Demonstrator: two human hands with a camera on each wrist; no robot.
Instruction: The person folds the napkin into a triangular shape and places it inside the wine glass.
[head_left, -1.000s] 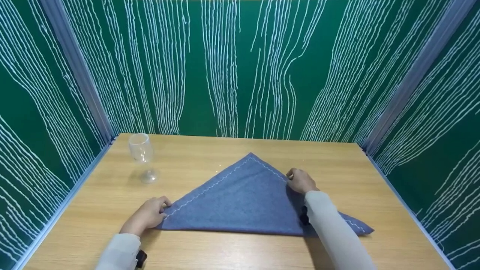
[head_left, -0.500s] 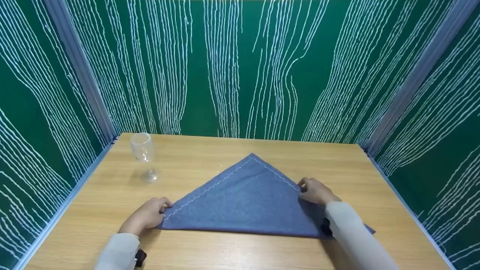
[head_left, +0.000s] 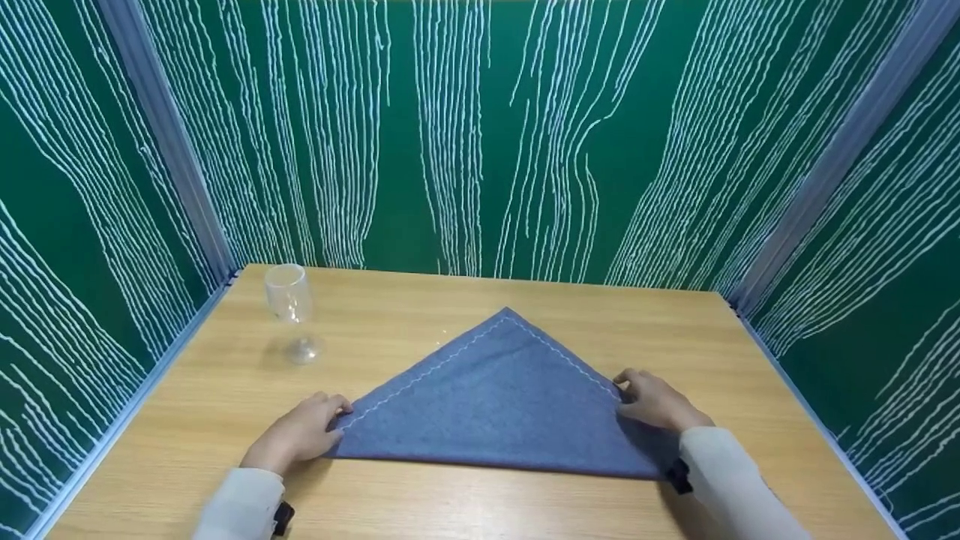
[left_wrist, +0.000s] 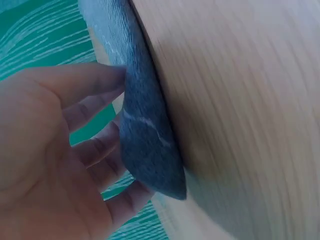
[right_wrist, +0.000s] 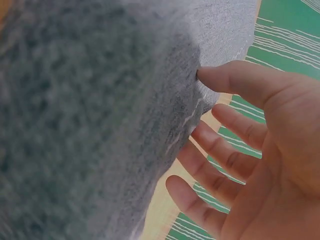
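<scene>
A blue-grey cloth (head_left: pixel 480 405), folded into a triangle with white stitching along its two upper edges, lies on the table with one point away from me. My left hand (head_left: pixel 304 431) rests at its left corner. In the left wrist view, the thumb touches the cloth (left_wrist: pixel 147 145) and the loosely bent fingers reach its edge. Along the right slanting edge, my right hand (head_left: pixel 656 401) touches the cloth. The right wrist view shows this hand's thumb (right_wrist: pixel 235 80) on the fabric, with the other fingers spread along the edge. My right forearm covers the right corner in the head view.
A clear stemmed glass (head_left: pixel 291 307) stands upright at the back left of the wooden table (head_left: pixel 465 502). Green walls (head_left: pixel 397 150) with white wavy lines rise behind and at both sides, with metal posts at the corners.
My right hand has slid along the slanting edge, right and toward me, nearer the right corner. My left hand stays at the left corner, shifted very slightly right.
</scene>
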